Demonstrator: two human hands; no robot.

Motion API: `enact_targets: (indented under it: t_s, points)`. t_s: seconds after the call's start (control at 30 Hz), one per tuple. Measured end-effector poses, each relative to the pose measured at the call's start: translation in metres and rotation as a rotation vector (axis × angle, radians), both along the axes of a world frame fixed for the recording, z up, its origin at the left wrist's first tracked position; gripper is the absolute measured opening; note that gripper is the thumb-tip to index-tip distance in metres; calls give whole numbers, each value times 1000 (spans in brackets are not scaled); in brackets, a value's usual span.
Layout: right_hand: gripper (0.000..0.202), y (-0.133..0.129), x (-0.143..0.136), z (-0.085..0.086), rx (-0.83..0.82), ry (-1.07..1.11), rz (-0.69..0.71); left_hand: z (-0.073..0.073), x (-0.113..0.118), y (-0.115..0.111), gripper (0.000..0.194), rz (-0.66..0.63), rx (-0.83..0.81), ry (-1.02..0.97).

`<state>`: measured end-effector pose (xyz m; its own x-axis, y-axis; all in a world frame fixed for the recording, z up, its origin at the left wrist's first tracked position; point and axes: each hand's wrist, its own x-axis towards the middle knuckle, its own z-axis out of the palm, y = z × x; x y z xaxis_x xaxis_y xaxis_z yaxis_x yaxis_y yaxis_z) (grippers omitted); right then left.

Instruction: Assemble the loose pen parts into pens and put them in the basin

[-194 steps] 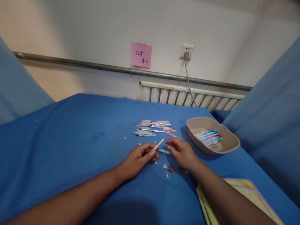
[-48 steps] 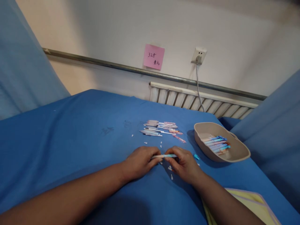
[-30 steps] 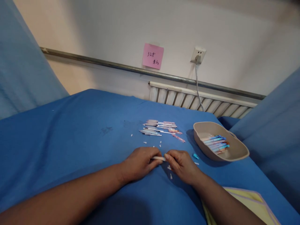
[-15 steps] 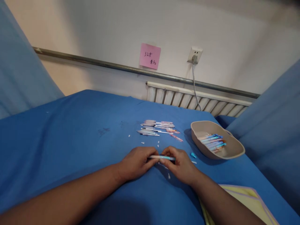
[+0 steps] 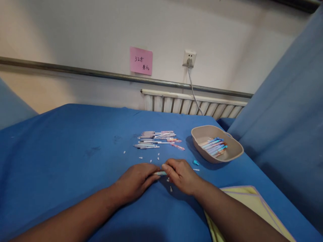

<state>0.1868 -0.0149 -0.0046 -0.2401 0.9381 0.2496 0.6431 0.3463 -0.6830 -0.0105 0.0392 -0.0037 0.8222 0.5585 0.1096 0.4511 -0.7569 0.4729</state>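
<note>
Between my two hands is a slim pale-green pen barrel (image 5: 162, 173), mostly covered by my fingers. My left hand (image 5: 138, 179) pinches its left end. My right hand (image 5: 180, 174) is wrapped round its right end, thumb on top. Beyond them lie pen parts in rows: grey-tipped barrels (image 5: 145, 146), thin white refills (image 5: 164, 142) and pink patterned pieces (image 5: 178, 147). Several tiny white tips (image 5: 140, 157) are scattered before my hands. Beside my right hand rest a small turquoise piece (image 5: 195, 162) and a short white stick (image 5: 196, 169).
A beige basin (image 5: 234, 151) holding several colourful pens (image 5: 214, 147) stands at the right. A folded yellow cloth (image 5: 248, 205) lies under my right forearm. Blue cloth (image 5: 63, 148) covers the table. Behind are a radiator (image 5: 171, 101), a metal rail and a plugged-in socket (image 5: 189, 58).
My view has swung right, so the scene sits further left. My right hand has turned and closed further over the pen barrel, hiding more of it.
</note>
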Motion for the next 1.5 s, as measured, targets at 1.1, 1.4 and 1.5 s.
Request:
enact_targets:
  t_s: [1.1,1.4,1.5]
  points:
    - [25,-7,56,25,-287,-922,-123,5,1,3,25,51,-160,-61]
    - [16,-2,62,20,-227,-727,-160,7,1,0,25,47,-142,-44]
    - [16,-4,70,23,-255,-740,-205,6,1,1,25,47,-141,-52]
